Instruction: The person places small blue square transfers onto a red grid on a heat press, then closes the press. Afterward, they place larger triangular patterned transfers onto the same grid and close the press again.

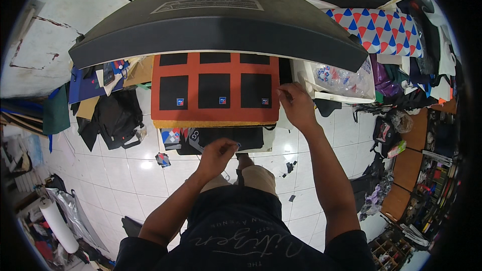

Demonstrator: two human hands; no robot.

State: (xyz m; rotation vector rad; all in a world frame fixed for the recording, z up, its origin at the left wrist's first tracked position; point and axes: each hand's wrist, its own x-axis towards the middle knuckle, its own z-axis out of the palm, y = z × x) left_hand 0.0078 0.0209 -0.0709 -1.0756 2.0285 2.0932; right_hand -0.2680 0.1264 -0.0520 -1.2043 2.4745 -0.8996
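A heat press with a wide dark upper plate [221, 32] stands raised in front of me. Under its front edge lies an orange-red sheet [194, 95] bearing rows of black fabric squares [214, 86]. In the front row, each square has a small blue-and-red label [222, 100] near its lower right corner. My right hand [297, 104] is at the sheet's right edge, its fingers curled and thumb close to the index fingertip. Nearer to me, my left hand [217, 158] hovers below the front edge in a pinch. Whatever either hand holds is too small to make out.
Black cloth pieces [246, 138] sit just below the press bed. On the right are a white box of plastic bags [346, 83] and a patterned red-blue-grey panel [376, 30]. A black bag [118, 118] is at left; dark scraps [288, 168] dot the tiled floor.
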